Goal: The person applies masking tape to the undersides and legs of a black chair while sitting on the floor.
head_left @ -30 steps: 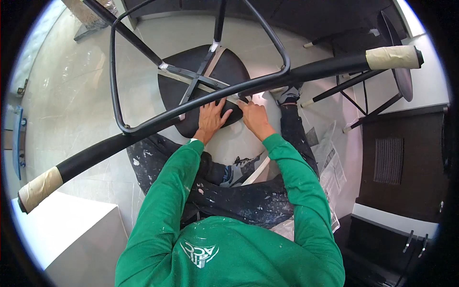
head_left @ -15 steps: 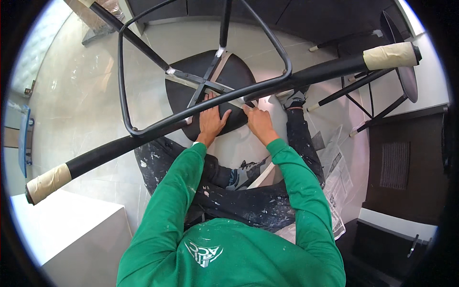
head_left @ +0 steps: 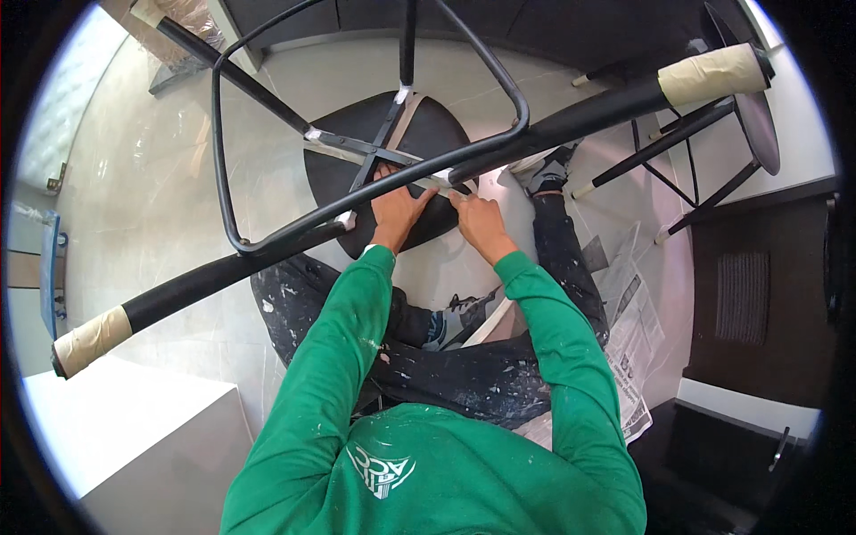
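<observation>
An upside-down stool lies between my legs, its black seat down on the floor. Over the seat runs a black metal cross bracket, with pale masking tape along its arms. My left hand rests on the seat, fingers flat and partly hidden under the bracket, thumb stretched toward the tape beside the right leg's base. Closed fingers of my right hand pinch that tape strip at the seat's right edge. The stool's footrest bar passes above both hands.
Black stool legs with taped ends reach out left and right. Another black stool lies on its side at the right. Newspaper is spread beside my right leg. A white box-like block stands at the lower left.
My left thumb has moved right, toward the tape and my right fingers. The right hand stays at nearly the same spot. The whole view has shifted slightly.
</observation>
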Tool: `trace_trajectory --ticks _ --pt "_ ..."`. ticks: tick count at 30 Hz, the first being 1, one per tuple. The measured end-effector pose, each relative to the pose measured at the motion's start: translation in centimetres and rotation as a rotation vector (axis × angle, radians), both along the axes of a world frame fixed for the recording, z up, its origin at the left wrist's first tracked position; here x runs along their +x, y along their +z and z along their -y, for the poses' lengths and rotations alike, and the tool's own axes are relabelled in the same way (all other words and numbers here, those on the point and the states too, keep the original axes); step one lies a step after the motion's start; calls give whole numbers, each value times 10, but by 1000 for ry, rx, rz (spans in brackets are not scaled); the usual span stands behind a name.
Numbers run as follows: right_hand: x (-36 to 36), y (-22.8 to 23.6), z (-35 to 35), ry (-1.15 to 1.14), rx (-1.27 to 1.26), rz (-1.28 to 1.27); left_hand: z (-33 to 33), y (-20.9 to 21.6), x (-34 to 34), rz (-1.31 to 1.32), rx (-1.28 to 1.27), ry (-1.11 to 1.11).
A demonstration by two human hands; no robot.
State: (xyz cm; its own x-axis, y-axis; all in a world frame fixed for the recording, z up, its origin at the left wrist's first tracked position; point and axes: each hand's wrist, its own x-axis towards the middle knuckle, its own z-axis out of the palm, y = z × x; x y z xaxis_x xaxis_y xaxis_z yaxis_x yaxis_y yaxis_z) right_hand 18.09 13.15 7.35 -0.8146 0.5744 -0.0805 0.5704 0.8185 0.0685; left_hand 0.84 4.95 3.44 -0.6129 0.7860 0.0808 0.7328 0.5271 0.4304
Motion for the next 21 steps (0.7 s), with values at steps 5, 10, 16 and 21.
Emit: trace_trajectory --ticks 5,10,16,21 --pt "8 -9 -5 25 16 -93 3 2 3 55 184 6" --pt "-1 -10 -2 24 -2 -126 29 -18 31 45 436 -297" --pt "12 -7 -13 30 -49 -202 25 -13 65 -90 265 -399" --pt "23 1 -23 60 -143 -194 24 -12 68 -134 184 -417"
